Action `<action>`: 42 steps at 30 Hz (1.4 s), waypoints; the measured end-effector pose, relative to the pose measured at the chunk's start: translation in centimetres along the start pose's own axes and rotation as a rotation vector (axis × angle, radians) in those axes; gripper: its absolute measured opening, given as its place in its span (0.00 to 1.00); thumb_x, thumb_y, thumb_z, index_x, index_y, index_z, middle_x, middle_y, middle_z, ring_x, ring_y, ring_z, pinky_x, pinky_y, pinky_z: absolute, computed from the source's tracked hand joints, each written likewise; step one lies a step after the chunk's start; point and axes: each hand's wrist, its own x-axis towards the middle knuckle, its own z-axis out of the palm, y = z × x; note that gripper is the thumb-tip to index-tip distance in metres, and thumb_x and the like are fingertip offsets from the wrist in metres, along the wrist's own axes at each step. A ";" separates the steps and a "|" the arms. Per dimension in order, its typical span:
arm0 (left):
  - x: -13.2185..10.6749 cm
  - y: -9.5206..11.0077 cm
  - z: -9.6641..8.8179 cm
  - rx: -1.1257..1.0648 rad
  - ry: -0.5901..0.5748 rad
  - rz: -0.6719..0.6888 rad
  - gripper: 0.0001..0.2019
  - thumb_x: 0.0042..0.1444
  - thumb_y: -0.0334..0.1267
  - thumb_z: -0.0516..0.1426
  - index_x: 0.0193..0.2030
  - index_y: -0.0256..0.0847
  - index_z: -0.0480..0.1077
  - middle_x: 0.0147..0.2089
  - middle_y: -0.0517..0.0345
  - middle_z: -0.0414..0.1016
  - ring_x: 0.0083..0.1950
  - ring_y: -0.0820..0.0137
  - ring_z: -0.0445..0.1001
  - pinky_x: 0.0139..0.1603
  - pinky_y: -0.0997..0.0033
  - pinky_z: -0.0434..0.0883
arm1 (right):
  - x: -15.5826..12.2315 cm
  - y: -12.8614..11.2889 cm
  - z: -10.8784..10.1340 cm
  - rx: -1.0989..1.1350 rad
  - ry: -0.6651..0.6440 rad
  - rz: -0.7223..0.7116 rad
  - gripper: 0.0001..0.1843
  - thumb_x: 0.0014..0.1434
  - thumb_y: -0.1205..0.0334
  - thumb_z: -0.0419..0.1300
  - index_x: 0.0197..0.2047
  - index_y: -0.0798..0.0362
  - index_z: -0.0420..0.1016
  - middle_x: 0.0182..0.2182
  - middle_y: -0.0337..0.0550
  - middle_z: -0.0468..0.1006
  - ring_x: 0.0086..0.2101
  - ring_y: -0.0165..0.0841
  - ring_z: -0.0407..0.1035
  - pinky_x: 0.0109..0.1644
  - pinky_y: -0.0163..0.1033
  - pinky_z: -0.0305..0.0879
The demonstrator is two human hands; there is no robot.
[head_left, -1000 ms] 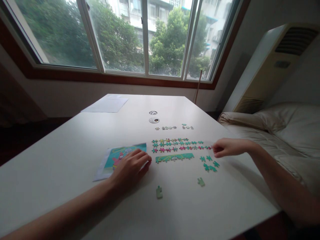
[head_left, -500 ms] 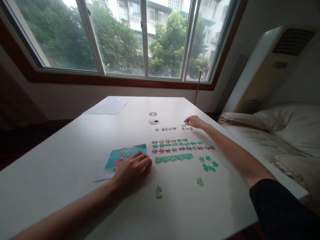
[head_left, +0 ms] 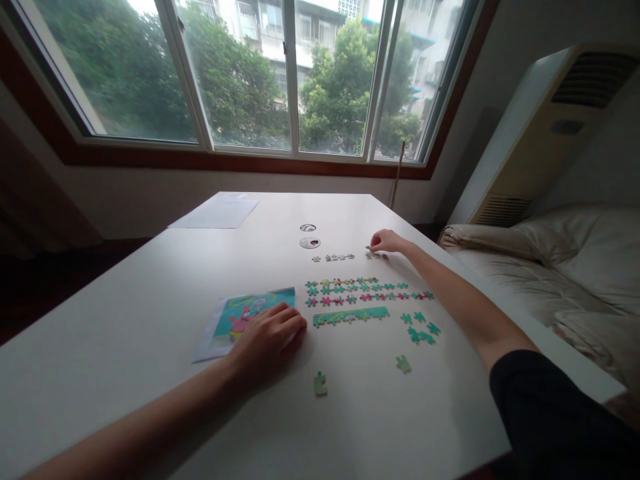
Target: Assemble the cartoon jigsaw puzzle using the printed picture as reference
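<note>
My left hand point(head_left: 267, 339) lies flat, fingers together, on the right end of a colourful picture card point(head_left: 235, 319) on the white table point(head_left: 150, 313). My right hand point(head_left: 386, 241) reaches far across the table, fingers pinched at a small group of puzzle pieces point(head_left: 374, 254); what the pinch holds is too small to see. Rows of loose puzzle pieces point(head_left: 365, 292) lie between the hands. A joined green strip of pieces point(head_left: 350, 316) sits just right of my left hand. Two single pieces point(head_left: 320, 383) point(head_left: 403, 364) lie nearer me.
A sheet of paper point(head_left: 215, 212) lies at the table's far left. Two round cable holes point(head_left: 309, 242) sit mid-table. A short row of pale pieces point(head_left: 335, 257) lies beside them. A bed with pale bedding point(head_left: 565, 267) stands right of the table, windows behind.
My right hand left the right end of the piece rows and stretched to the far small group of pieces, closing its fingers there. My left hand stayed on the card.
</note>
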 end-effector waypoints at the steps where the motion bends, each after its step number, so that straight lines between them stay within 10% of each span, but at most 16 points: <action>1: 0.0 0.0 0.1 -0.003 -0.001 -0.001 0.10 0.59 0.30 0.48 0.32 0.37 0.68 0.31 0.54 0.70 0.35 0.69 0.66 0.35 0.70 0.66 | -0.5 -0.1 -0.1 0.035 0.017 -0.013 0.09 0.45 0.60 0.62 0.30 0.56 0.76 0.30 0.44 0.79 0.31 0.32 0.70 0.32 0.33 0.62; 17: -0.6 0.8 0.1 0.033 0.009 0.020 0.09 0.59 0.30 0.48 0.32 0.37 0.68 0.31 0.53 0.70 0.35 0.68 0.65 0.35 0.69 0.66 | -19.2 -5.1 -0.5 0.411 -0.278 -0.325 0.18 0.51 0.48 0.59 0.35 0.55 0.74 0.27 0.41 0.76 0.27 0.27 0.65 0.30 0.32 0.58; 26: -1.2 1.5 -0.1 0.071 -0.030 0.134 0.09 0.59 0.30 0.48 0.34 0.37 0.68 0.33 0.53 0.70 0.37 0.68 0.66 0.38 0.67 0.67 | -20.2 -5.7 1.7 0.281 -0.189 -0.330 0.13 0.52 0.52 0.58 0.32 0.52 0.75 0.29 0.41 0.77 0.29 0.28 0.67 0.33 0.32 0.58; 42: -2.3 3.8 -1.2 -0.241 -0.182 0.278 0.07 0.56 0.31 0.52 0.41 0.41 0.68 0.34 0.54 0.72 0.36 0.68 0.68 0.41 0.66 0.66 | -19.5 0.4 -2.5 0.125 -0.311 -0.196 0.18 0.53 0.49 0.54 0.36 0.55 0.74 0.31 0.44 0.75 0.29 0.31 0.64 0.33 0.34 0.59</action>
